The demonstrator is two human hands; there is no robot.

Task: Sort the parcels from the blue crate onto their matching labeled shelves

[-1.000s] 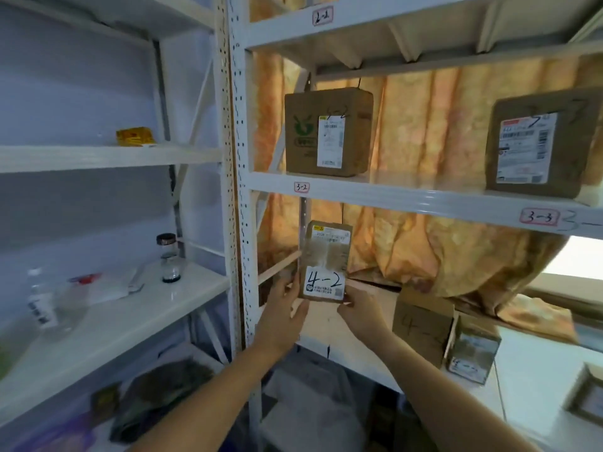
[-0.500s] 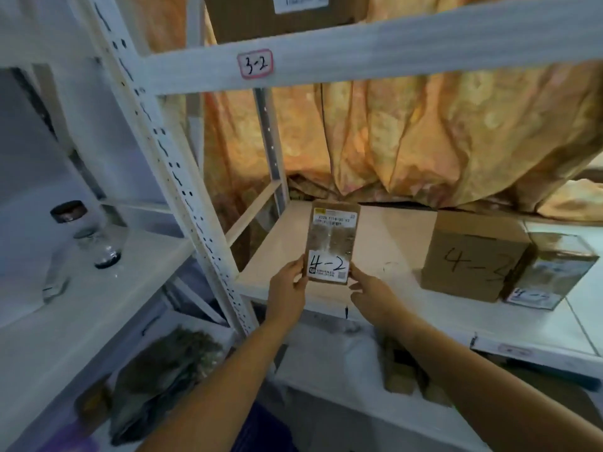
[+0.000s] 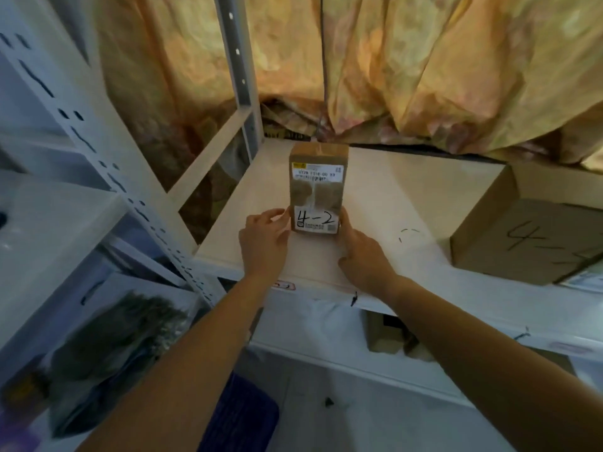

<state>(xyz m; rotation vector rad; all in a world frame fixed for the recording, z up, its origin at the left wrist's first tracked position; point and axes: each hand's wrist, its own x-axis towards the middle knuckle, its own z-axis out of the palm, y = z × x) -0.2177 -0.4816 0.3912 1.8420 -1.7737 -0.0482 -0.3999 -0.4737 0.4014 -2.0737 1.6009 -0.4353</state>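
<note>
Your left hand (image 3: pixel 266 238) and right hand (image 3: pixel 362 252) bracket the small brown parcel (image 3: pixel 318 189) at its near end, one on each side. Your grip on the left is closed against the parcel's left edge, fingertips pressed to the cardboard; your right grip is clamped on the right edge, thumb riding up the side. The parcel lies flat on the pale shelf (image 3: pixel 375 203), long axis pointing away from you, its face up (a white label (image 3: pixel 316 220) at the near end carries a handwritten "4-2", and a printed shipping label (image 3: pixel 318 172) sits at the far end). Whether its underside rests fully on the board or is a shade lifted at your end, you cannot tell from this angle.

Well to the right on the same shelf stands a larger cardboard box (image 3: pixel 528 236), its near face also marked "4-" in dark pen; the last character runs out of view. A small red-bordered tag (image 3: pixel 284 285) sits on the shelf's front edge just under your left wrist, its writing too blurred to read.

An orange patterned curtain (image 3: pixel 424 66) hangs behind the shelf. The white perforated upright (image 3: pixel 107 177) rises at the left. Down between your forearms, a corner of the blue crate (image 3: pixel 241 415) shows on the floor.
</note>
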